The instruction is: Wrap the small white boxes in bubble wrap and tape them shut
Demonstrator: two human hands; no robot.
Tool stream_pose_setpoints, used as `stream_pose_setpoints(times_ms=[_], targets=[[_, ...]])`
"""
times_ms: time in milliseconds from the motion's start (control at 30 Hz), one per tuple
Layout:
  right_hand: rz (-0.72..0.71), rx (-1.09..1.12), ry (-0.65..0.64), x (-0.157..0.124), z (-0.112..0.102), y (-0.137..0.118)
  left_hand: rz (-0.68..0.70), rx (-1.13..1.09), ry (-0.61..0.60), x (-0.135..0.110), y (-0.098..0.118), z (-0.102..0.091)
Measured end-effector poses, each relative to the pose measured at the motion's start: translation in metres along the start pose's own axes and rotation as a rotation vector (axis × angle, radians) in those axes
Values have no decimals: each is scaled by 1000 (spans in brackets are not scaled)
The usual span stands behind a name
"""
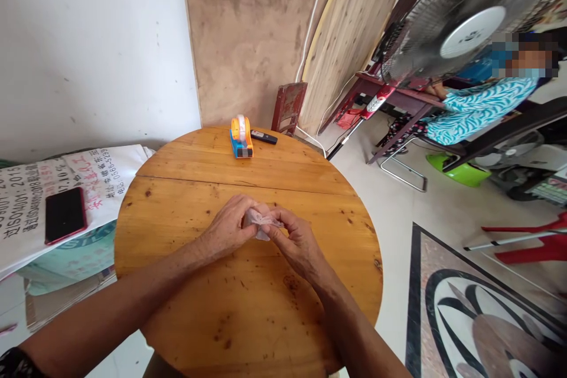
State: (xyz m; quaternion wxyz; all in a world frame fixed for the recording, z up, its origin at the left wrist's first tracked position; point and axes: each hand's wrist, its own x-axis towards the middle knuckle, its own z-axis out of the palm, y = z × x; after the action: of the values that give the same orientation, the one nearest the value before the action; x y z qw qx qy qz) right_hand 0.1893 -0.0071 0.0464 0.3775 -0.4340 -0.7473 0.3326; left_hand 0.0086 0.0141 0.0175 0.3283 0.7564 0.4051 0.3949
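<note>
Over the middle of the round wooden table [186, 212], both hands hold a small, whitish, crumpled wrapping [262, 223] that looks thin and slightly see-through. My left hand [231, 221] grips its left side, thumb in front and fingers curled behind. On the right side, my right hand [295, 239] pinches a gathered edge between thumb and fingers. Whether anything lies inside the wrapping cannot be made out. Beyond the hands, a blue and orange tape dispenser [241, 139] with a tape roll stands near the far edge, beside a black remote-like object [264, 137].
To the left, a phone [66, 215] lies on a white printed sack [115, 180]. A wooden chair [289, 107] stands behind the table. At the right are a standing fan [472, 32], a seated person [482, 109], a green basin [460, 171] and a red folding chair [527, 242].
</note>
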Motion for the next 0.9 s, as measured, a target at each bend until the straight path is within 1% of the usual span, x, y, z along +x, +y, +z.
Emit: stream_pose_setpoints(times_ms=[100, 233, 333, 567, 667, 733, 833, 900], targets=[[-28, -32, -2, -5, 4, 4, 25, -13, -13, 0, -1, -1], [-111, -87, 15, -10, 7, 8, 39, -2, -35, 1, -2, -3], [-156, -115, 23, -12, 8, 10, -1, -3, -40, 2, -1, -5], [-199, -162, 1, -11, 6, 14, -60, 2, -87, 3, -1, -6], [-215, -178, -5, -12, 7, 13, -45, -14, -88, 2, 0, -9], [-234, -182, -16, -14, 9, 12, -15, -13, -132, 0, 1, -14], [-283, -201, -23, -18, 11, 13, 21, 40, -280, -2, 0, -22], [-312, -226, -20, -21, 14, 17, 69, 75, -328, -2, -2, -24]])
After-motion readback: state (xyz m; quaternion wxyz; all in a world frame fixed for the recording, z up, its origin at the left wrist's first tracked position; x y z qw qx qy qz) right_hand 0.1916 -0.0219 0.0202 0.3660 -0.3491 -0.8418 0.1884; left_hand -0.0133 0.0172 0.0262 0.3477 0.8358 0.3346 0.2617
